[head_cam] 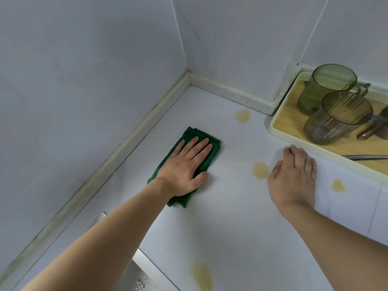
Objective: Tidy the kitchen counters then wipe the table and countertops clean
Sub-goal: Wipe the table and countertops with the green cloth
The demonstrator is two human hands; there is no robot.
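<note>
Two green cups [327, 87] on tray [282, 114], right; tiled wall [84, 70] behind.

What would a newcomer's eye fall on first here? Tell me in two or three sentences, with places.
First the dark green cloth, stark against the white countertop near the wall corner, with the left hand pressed flat on it. Next the yellowish stains dotted across the counter, one just beside the right hand. At right, two tinted plastic mugs stand on a cream-rimmed tray.
</note>
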